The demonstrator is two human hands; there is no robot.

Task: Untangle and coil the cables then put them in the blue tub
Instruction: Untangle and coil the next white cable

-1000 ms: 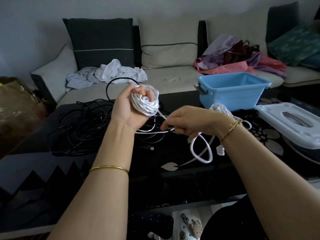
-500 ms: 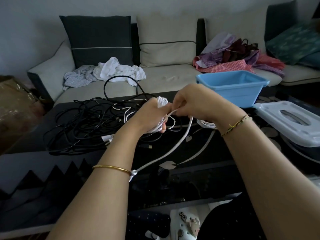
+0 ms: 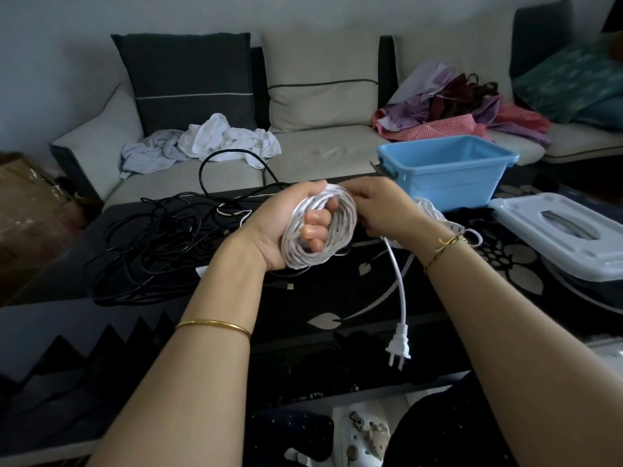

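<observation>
My left hand (image 3: pixel 286 227) grips a round coil of white cable (image 3: pixel 340 230) above the dark table, fingers curled through its middle. My right hand (image 3: pixel 381 210) pinches the coil's right side. The cable's free end hangs down from there to a white two-pin plug (image 3: pixel 398 348). A tangle of black cables (image 3: pixel 158 251) lies on the table to the left. More white cable (image 3: pixel 435 214) lies behind my right wrist. The blue tub (image 3: pixel 448 173) stands at the table's far right and looks empty.
A white plastic lid (image 3: pixel 559 234) rests on a container at the right edge. The black table (image 3: pixel 354 298) has a leaf pattern. Behind it a sofa (image 3: pixel 320 153) carries cushions, crumpled white cloth (image 3: pixel 219 139) and a pile of coloured fabric (image 3: pixel 465 109).
The loose length of white cable has been wound onto the coil, leaving only the short plug end hanging. My left hand has turned palm toward me, and both hands sit together at the coil.
</observation>
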